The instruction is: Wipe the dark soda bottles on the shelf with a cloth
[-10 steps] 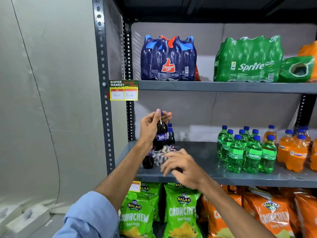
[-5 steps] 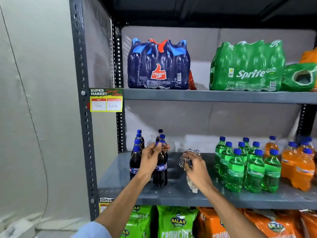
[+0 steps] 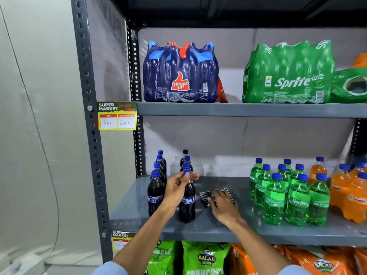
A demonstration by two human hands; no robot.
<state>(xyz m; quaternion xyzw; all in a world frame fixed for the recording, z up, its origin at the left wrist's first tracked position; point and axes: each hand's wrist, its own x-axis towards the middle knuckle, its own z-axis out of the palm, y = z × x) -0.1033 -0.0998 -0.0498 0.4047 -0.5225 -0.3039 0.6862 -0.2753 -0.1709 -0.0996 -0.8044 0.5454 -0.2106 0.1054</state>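
Dark soda bottles (image 3: 156,187) clustered upright at left end of grey shelf (image 3: 248,229). Left hand (image 3: 177,190) pinches the neck of the front bottle (image 3: 187,203). Right hand (image 3: 223,205) presses a striped cloth (image 3: 206,196) flat on shelf, fingers closed over it. Green bottles (image 3: 286,197) further right.

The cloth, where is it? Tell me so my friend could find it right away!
Look at the grey middle shelf, between the dark soda bottles on the left and the green Sprite bottles on the right. The cloth lies crumpled under the right hand. It is the only soft thing there, striped black and white.
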